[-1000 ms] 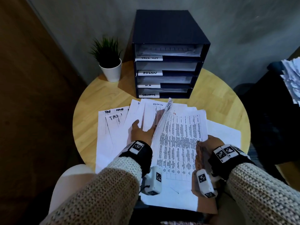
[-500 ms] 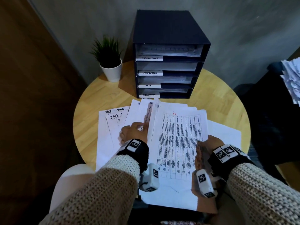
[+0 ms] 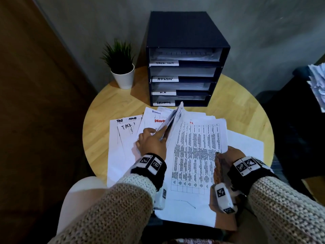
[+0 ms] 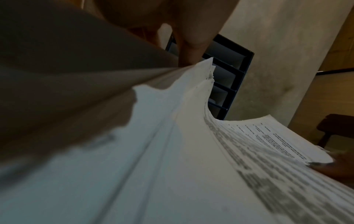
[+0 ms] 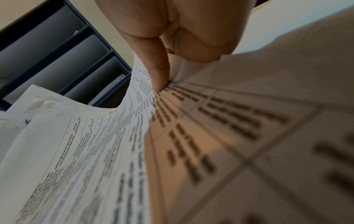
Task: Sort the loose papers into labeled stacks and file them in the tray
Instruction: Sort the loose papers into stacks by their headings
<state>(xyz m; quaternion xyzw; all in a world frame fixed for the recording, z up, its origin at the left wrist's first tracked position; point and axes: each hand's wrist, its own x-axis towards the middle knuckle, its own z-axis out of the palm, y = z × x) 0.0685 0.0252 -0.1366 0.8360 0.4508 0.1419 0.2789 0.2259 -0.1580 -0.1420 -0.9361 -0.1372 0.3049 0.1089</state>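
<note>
A sheaf of printed table sheets point(image 3: 195, 155) headed "H.R" in red lies across the table's near side. My right hand point(image 3: 226, 155) pinches its right edge, thumb on top, as the right wrist view shows at the thumb point(image 5: 161, 75). My left hand point(image 3: 151, 143) grips the sheaf's left edge and lifts it into a raised fold point(image 3: 173, 118). Under and left of it lie handwritten sheets marked "TASK" point(image 3: 126, 127) and "ADMIN" point(image 3: 154, 118). The black filing tray point(image 3: 186, 41) stands at the back with slots labelled TASK LIST, ADMIN, H.R and SECURITY, each holding papers.
A small potted plant point(image 3: 121, 66) in a white pot stands left of the tray on the round wooden table point(image 3: 109, 111). A heap of white papers point(image 3: 318, 85) lies on dark furniture at the far right. A plain white sheet point(image 3: 244, 145) pokes out under the sheaf.
My left hand went from lying flat on the handwritten sheets to gripping the sheaf's left edge and raising it into a fold. My right hand has stayed on the right edge.
</note>
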